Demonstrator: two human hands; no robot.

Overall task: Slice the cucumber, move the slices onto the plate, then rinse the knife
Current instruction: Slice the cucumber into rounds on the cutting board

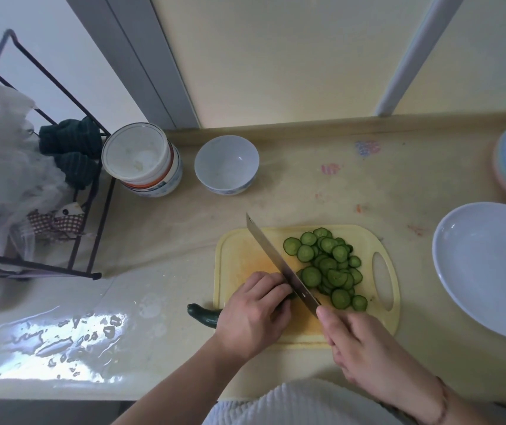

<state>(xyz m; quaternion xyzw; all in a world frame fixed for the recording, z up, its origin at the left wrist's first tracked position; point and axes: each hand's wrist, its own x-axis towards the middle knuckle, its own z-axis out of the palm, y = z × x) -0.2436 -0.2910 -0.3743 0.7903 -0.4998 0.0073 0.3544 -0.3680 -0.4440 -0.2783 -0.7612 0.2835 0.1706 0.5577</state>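
Slicing on the cutting board (236,250): left hand (253,314) grips the cucumber (204,315), right hand (359,351) grips the knife (279,265), apparently mid-cut; slices (328,268) lie right of the blade; plate (488,268) right of the board.

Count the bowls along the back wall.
2: a white bowl stands alone, and a stack sits left of it; the stack may hide more bowls.

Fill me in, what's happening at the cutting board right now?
A person is midway through slicing a cucumber on the yellow cutting board. The left hand holds the cucumber down; the right hand grips the knife, blade at the cut end. A pile of slices lies on the board. The white plate to the right holds none yet.
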